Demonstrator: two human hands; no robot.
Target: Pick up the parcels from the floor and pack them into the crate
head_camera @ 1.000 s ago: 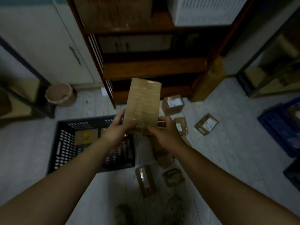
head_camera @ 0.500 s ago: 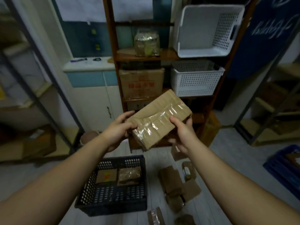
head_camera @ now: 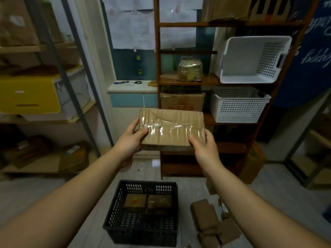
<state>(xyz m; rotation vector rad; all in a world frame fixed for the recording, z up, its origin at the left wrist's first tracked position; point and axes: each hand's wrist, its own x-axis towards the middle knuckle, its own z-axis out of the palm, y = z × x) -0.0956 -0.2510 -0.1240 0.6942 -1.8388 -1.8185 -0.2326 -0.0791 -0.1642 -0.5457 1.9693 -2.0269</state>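
I hold a brown cardboard parcel [head_camera: 172, 128] wrapped in clear tape out in front of me, lying level and wide. My left hand [head_camera: 129, 140] grips its left end, thumb on top. My right hand [head_camera: 204, 147] grips its right end the same way. Below, on the floor, stands a black slotted crate [head_camera: 143, 228] with two small parcels [head_camera: 146, 203] lying at its far side. Several brown parcels [head_camera: 211, 221] lie on the floor to the right of the crate, partly hidden by my right forearm.
A wooden shelf unit [head_camera: 211, 81] stands straight ahead with two white baskets [head_camera: 250, 59], a carton and a wrapped bundle. A metal rack [head_camera: 59, 68] with a yellow box fills the left side. Another rack edge shows at far right.
The parcel has turned from upright, through a tilt, to lying level, and risen to chest height. The view has lifted from the floor, so the crate now sits low in frame.
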